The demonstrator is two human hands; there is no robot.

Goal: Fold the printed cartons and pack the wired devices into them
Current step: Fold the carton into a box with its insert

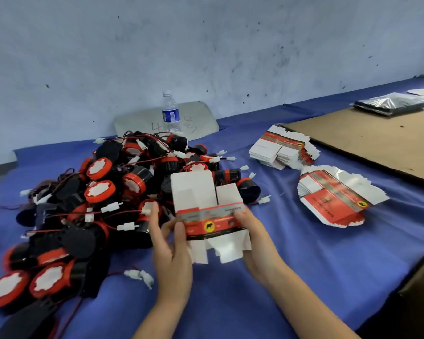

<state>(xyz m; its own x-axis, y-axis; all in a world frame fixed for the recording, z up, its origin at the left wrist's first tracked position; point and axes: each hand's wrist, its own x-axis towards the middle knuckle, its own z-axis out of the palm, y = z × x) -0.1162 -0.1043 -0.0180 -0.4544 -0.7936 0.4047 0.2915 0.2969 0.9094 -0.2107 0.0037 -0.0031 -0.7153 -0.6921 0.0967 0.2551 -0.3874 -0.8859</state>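
head view: both forearms reach in from the lower edge and meet over the blue cloth [304, 265]. the left hand [171, 243] is turned palm inward, its thumb laid on the carton [206, 216] front near the left edge and its fingers curled behind that edge, gripping it. the right hand [252, 238] grips the carton's right end, fingers wrapped round the side; how its thumb lies cannot be told. the carton is held between them just above the cloth, half opened, with the red printed band facing the camera, white flaps standing up at the far end and more white flaps hanging open at the near end. just left of the hands lies a heap of devices [103, 196], black and red with wires. two stacks of flat cartons [284, 150] [338, 196] lie to the right, well apart from the hands. a bottle [170, 112] stands behind the heap.
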